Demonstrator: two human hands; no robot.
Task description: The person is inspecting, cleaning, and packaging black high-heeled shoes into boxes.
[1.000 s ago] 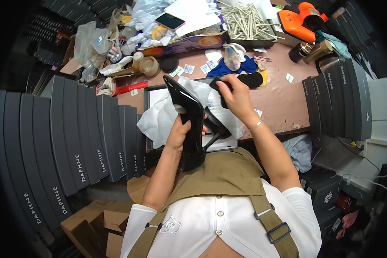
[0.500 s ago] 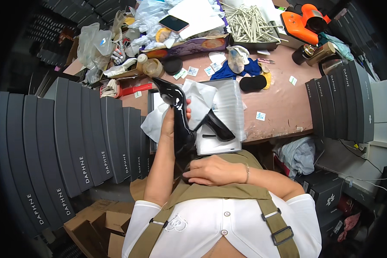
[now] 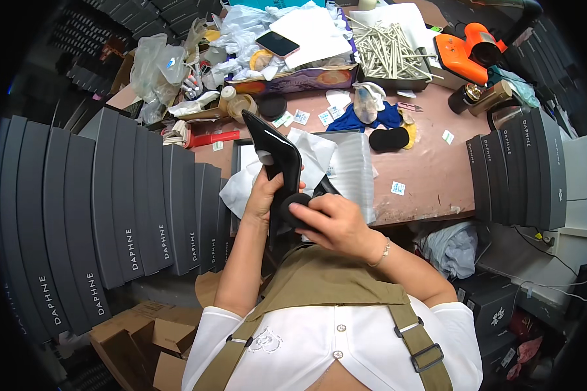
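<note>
The right hand (image 3: 340, 225), pinching a round black pad (image 3: 287, 208), has risen beside the black high-heeled shoe (image 3: 285, 159) clasped in the left hand (image 3: 262, 198), apparently bringing pad and shoe together for work.

The pinkish-brown table (image 3: 430, 163) is supporting an open grey box (image 3: 237, 154) at its near edge. Beyond the box, a blue cloth (image 3: 351, 121) is lying near a black oval pad (image 3: 389, 139). Small white labels (image 3: 398, 188) are lying scattered. A round black disc (image 3: 272, 105) is resting farther left. Toward the rear, a purple carton (image 3: 306, 81) is standing beside a tray (image 3: 394, 85) of pale sticks (image 3: 385, 55).
</note>
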